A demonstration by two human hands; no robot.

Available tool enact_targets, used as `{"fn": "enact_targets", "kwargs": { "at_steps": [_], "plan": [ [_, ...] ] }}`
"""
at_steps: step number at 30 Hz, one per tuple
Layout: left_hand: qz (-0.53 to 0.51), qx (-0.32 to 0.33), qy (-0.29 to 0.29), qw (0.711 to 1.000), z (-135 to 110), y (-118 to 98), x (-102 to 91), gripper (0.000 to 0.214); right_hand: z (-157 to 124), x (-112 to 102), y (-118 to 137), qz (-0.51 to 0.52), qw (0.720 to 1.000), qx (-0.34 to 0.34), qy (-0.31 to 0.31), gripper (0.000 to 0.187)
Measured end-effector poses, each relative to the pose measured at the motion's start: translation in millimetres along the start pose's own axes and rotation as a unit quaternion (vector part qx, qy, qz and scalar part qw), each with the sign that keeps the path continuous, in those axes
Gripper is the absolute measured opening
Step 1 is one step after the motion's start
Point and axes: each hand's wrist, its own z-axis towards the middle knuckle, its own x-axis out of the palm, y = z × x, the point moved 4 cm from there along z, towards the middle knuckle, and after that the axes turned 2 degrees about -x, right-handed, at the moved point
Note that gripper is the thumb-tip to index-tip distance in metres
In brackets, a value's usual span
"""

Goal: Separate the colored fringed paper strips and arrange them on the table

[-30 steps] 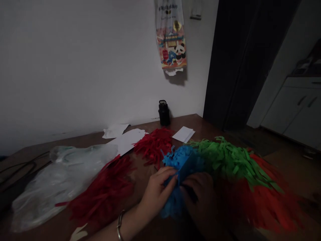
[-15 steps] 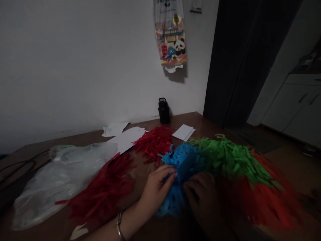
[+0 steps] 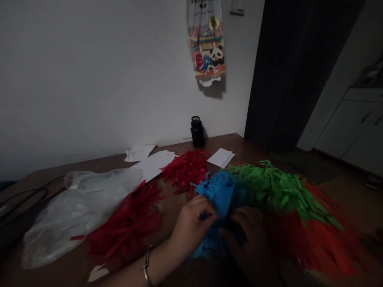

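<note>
Blue fringed tissue paper [image 3: 214,189] lies in front of me, with a flat unfringed blue piece [image 3: 226,199] standing up at its middle. My left hand [image 3: 196,215], a bracelet at its wrist, pinches the lower edge of that flat piece between thumb and fingers. On the other side of it my right hand [image 3: 247,231] is curled in deep shadow, its fingertips at the same edge. Whether the right fingers grip the paper is hard to see. Green fringed paper [image 3: 275,187] lies to the right, and red fringed paper [image 3: 128,223] to the left.
A second red fringed bundle [image 3: 187,167] and orange fringed paper [image 3: 323,239] also lie on the brown table [image 3: 230,140]. Around them are a clear plastic bag [image 3: 74,211], white sheets [image 3: 155,163], white cards [image 3: 221,158] and a black bottle [image 3: 197,132]. A printed bag [image 3: 206,48] hangs on the wall.
The flat blue piece now stands more upright and shows a broader face. My left thumb and fingers have shifted right along its lower edge. The whole view has moved slightly.
</note>
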Motion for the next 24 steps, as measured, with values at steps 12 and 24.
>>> {"fn": "enact_targets", "kwargs": {
  "at_steps": [12, 24],
  "plan": [
    [-0.067, -0.024, 0.165, 0.984, 12.5, 6.3, 6.6, 0.015, -4.0, -2.3, -14.8, -0.007, 1.000, 0.012, -0.020, 0.003],
    [0.253, 0.308, 0.126, 0.909, -1.1, -11.6, 0.9, 0.025, 0.6, 0.1, -10.7, -0.066, 0.997, -0.029, -0.022, 0.011]
  ]
}}
